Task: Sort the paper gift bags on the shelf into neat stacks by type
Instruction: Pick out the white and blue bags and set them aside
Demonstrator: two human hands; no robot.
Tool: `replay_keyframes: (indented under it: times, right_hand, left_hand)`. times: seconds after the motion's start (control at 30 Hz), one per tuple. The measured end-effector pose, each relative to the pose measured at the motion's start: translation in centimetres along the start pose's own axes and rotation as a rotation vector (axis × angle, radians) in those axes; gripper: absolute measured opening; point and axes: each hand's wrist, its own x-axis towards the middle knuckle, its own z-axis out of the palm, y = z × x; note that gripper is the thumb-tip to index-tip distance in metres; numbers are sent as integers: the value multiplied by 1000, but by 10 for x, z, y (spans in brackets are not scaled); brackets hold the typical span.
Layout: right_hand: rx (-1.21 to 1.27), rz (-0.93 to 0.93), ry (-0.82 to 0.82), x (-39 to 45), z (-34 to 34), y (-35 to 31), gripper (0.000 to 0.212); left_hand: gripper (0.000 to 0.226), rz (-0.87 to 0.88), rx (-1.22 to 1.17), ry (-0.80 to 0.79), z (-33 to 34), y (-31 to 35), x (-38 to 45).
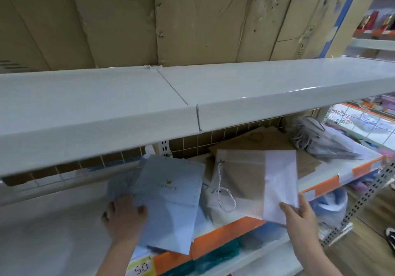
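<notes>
Under the white upper shelf [192, 96], on the shelf with the orange price strip [215, 240] along its front edge, paper gift bags lie flat in loose heaps. Toward the left front edge the left hand [124, 218] rests on a pale blue gift bag [171, 207] printed with a small gold crown, fingers curled over its left edge and the thumb pressing its face; the bag's lower end hangs out past the front edge, and more blue bags lie under it. Just beside it to the right lies a white and brown gift bag [241, 181] with a twisted cord handle [224, 196]. The right hand [299, 216] pinches the lower corner of a plain white gift bag [280, 181], thumb on top, fingers behind, holding it tilted over the white and brown one near the front edge. Further back lie brown kraft bags [271, 139] against the wire grid back, and grey bags [320, 141] sit piled at the right back corner
</notes>
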Motion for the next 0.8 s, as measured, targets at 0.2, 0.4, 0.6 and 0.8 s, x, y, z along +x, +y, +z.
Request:
replay_keyframes:
  times: [0.2,0.4,0.6,0.8]
  right_hand:
    - [34,39,-24,30,-15,-10,28]
    - [117,54,11,69,-28,-29,52]
    - [128,39,-70,134,-49,-32,53]
    - [124,2,-226,221,-83,-35,43]
  left_hand:
    - [79,401,107,-153,23,49,-9]
    - [97,361,138,-204,39,72,-15]
    - [72,263,209,-137,71,69,-4]
    - [77,92,212,-63,205,-28,58]
